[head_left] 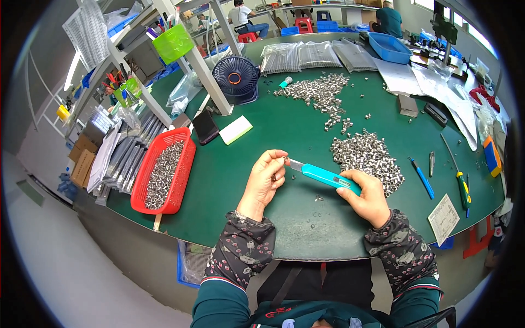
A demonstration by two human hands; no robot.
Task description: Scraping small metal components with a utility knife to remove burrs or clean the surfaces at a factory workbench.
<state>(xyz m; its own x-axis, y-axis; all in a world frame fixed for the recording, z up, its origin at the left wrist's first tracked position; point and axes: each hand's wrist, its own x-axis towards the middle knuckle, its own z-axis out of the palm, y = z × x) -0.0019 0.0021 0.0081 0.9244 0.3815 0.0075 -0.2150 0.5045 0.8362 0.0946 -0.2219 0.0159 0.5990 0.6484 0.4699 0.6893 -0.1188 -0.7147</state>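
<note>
Head view: right hand (367,198) clasps a teal knife (326,176), blade at a small metal part (285,159) pinched in the left hand (266,180), above the green table (262,142). Metal pile (367,156) just right; red basket (164,172) left.

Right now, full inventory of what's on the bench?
utility knife: 1, teal, right hand
small metal part: 1, silver, left fingertips
metal parts pile: 1, silver, right of the knife
second parts pile: 1, silver, far centre
basket: 1, red, left, holds metal parts
fan: 1, dark blue, far left
phone: 1, black, by fan
screwdriver: 1, green-yellow, right
table: 1, green
left hand: 1
right hand: 1
</note>
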